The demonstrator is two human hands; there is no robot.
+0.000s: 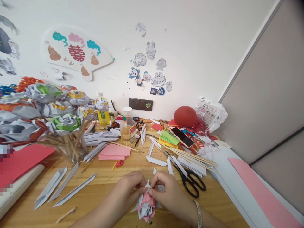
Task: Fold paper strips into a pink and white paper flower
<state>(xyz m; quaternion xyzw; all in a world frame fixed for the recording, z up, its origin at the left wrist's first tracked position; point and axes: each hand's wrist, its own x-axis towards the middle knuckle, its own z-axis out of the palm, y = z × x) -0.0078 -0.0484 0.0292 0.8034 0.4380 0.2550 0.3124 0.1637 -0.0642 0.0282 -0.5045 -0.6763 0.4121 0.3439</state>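
A pink and white folded paper flower (146,205) is held just above the wooden table, near its front edge. My left hand (133,186) pinches a white paper petal at the flower's upper left. From the other side, my right hand (165,188) pinches the same upper part, thumb close to the left thumb. The petal's white tip sticks up between the two hands. Black-handled scissors (190,180) lie to the right of my right hand, partly under white paper strips. More folded white strips (76,190) lie to the left.
Finished paper flowers (66,122) on sticks stand in a clear container at the left. Behind my hands are pink paper squares (115,152), a glue bottle (128,128), green paper (169,138), a phone (182,137), wooden sticks (190,154) and a red balloon (185,116).
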